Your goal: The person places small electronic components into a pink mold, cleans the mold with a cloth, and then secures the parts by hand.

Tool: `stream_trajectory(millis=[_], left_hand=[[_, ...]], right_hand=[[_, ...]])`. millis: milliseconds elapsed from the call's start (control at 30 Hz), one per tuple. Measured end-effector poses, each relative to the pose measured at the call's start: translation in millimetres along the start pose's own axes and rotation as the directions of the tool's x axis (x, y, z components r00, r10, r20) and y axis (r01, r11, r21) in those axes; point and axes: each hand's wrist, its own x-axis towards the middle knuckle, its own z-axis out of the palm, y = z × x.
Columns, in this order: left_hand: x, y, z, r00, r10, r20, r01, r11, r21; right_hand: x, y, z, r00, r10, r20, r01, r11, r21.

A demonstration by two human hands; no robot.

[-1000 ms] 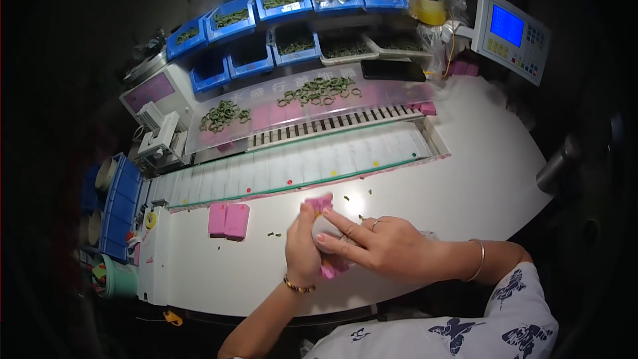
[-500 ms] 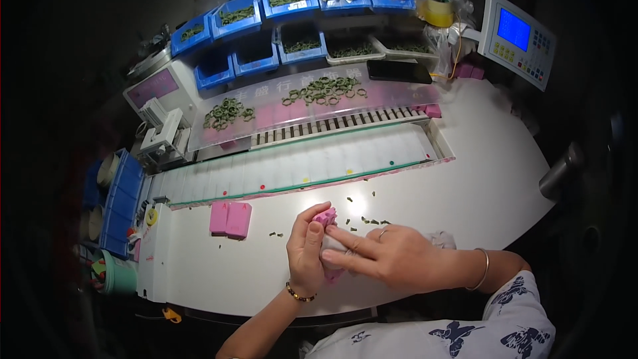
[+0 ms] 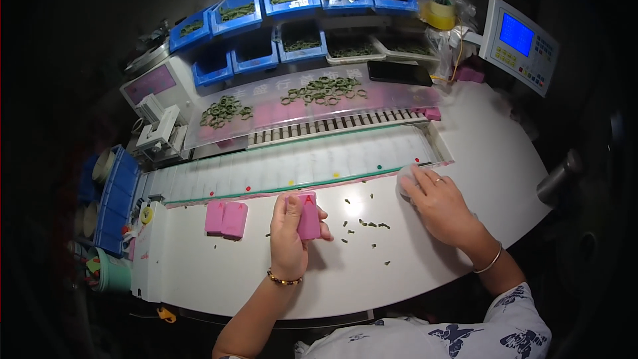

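Observation:
A pink block with a red mark on its face is gripped upright in my left hand. The thumb lies over its left side, and fingertips show at its right edge. My right hand rests farther right, near the end of the long white strip. Its fingers are closed over a bunched greyish-white cloth, mostly hidden under them. Two similar pink blocks stand side by side left of my left hand. Small green scraps lie scattered between my hands.
Green rings lie in piles on a clear shelf beyond the strip. Behind are blue bins of green pieces and a black phone. A control panel stands far right, a metal cylinder at the right edge, a white machine left.
My right hand has left the pink block and moved right and away with the cloth. My left hand has shifted left, and the block is now upright. The strip's coloured dots have slid slightly left.

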Motion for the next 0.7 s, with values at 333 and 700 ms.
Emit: stream_trajectory(millis=[333, 700], left_hand=[[-16, -17, 5, 0.888, 0.373, 0.269, -0.45, 0.827, 0.338], [-18, -2, 19, 0.691, 0.597, 0.408, -0.624, 0.207, 0.754]], right_hand=[[53, -70, -11, 0.999, 0.004, -0.035, 0.033, 0.248, 0.968], [63, -65, -2, 0.971, 0.232, 0.055, -0.091, 0.148, 0.985]])
